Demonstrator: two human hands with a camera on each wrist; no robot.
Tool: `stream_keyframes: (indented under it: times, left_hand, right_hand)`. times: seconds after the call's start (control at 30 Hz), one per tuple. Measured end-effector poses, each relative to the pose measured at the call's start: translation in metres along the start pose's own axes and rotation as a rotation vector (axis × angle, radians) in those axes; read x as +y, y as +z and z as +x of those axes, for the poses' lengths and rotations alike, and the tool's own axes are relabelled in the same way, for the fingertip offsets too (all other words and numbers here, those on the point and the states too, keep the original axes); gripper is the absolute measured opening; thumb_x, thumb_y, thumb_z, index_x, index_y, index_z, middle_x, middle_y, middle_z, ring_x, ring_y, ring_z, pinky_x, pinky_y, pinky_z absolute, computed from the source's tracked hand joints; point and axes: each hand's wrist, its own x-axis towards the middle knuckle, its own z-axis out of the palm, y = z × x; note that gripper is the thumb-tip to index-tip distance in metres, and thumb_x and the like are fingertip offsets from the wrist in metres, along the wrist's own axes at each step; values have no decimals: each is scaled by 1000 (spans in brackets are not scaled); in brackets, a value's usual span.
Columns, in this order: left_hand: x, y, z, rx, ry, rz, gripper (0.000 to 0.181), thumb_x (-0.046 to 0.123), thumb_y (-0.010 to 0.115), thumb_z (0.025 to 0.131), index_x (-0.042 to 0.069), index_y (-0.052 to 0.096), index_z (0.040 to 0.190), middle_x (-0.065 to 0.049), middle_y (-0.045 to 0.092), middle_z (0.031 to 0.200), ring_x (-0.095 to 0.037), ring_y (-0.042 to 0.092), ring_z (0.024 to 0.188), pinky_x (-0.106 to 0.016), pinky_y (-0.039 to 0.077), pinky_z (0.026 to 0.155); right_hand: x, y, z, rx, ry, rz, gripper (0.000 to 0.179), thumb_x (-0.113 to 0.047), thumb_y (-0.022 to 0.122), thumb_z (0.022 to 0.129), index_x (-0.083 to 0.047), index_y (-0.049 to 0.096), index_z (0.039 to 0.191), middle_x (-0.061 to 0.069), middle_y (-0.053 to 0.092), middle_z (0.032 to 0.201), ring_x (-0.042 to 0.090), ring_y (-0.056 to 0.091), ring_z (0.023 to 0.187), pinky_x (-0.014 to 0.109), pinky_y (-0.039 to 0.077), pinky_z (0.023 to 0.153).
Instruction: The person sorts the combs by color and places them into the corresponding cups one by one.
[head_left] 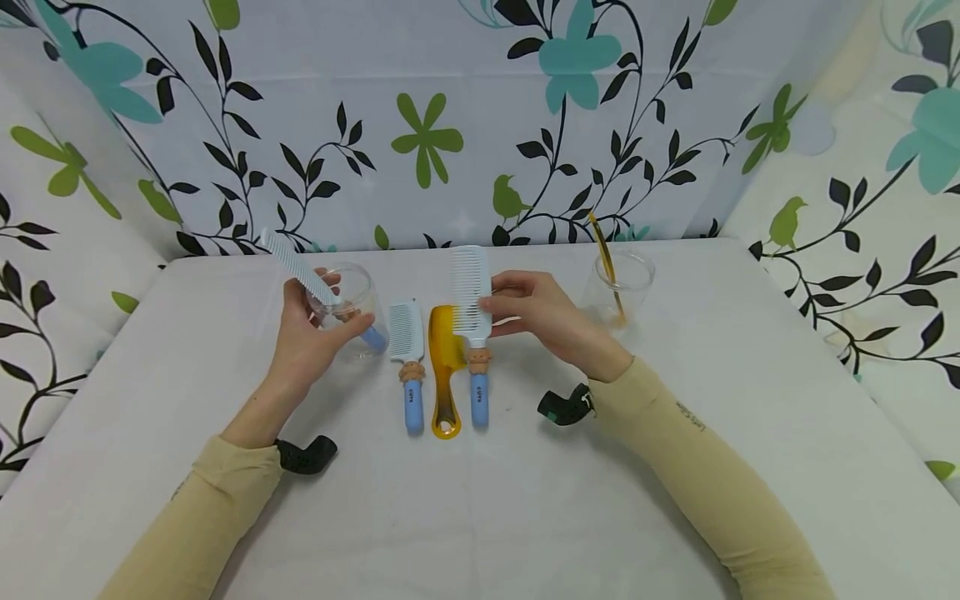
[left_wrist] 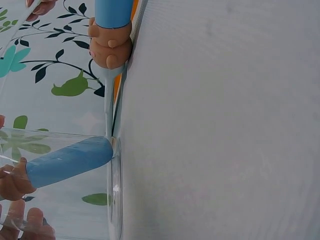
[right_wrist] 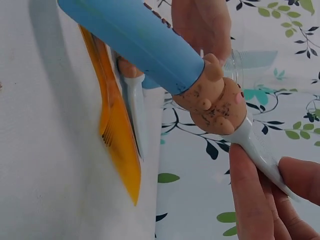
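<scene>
My left hand (head_left: 300, 350) grips a clear cup (head_left: 358, 279) at the table's left. Inside it leans a pale blue comb (head_left: 296, 265); its blue handle (left_wrist: 75, 159) points down in the left wrist view. Between thumb and fingers, my right hand (head_left: 543, 315) pinches another pale comb (head_left: 471, 279) by its toothed end, with the blue handle (right_wrist: 135, 45) and brown bear figure (right_wrist: 220, 105) hanging toward me. That comb partly overlaps an amber comb (head_left: 446, 400) lying on the table. Left of the amber one lies a third bear comb (head_left: 413, 407).
At the back right stands a second clear cup (head_left: 637, 287) with an amber comb (head_left: 604, 252) leaning in it. A white cloth covers the table (head_left: 465, 517). Leaf-patterned curtains (head_left: 427, 137) rise behind and at both sides.
</scene>
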Motion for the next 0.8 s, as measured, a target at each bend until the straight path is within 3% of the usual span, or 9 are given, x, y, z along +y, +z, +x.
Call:
stream_keyframes:
  times: [0.33,0.8]
  left_hand:
    - [-1,-1,0,-3,27,-11,86,14,77,87,10,20,151,-11,37,151,-29,32,144,-57,21,121]
    - [0,-1,-1,2,30,-3,86,14,77,86,9,19,150,-12,36,150,-29,32,144,-56,21,121]
  right_hand:
    - [-16,15,7,-11,-79,-39,28,-12,65,97,0,62,123,16,69,116,26,70,97,38,60,86]
    - [-53,40,18,67,-261,105,31,-7,64,97,0,61,127,17,68,121,28,69,105,39,60,88]
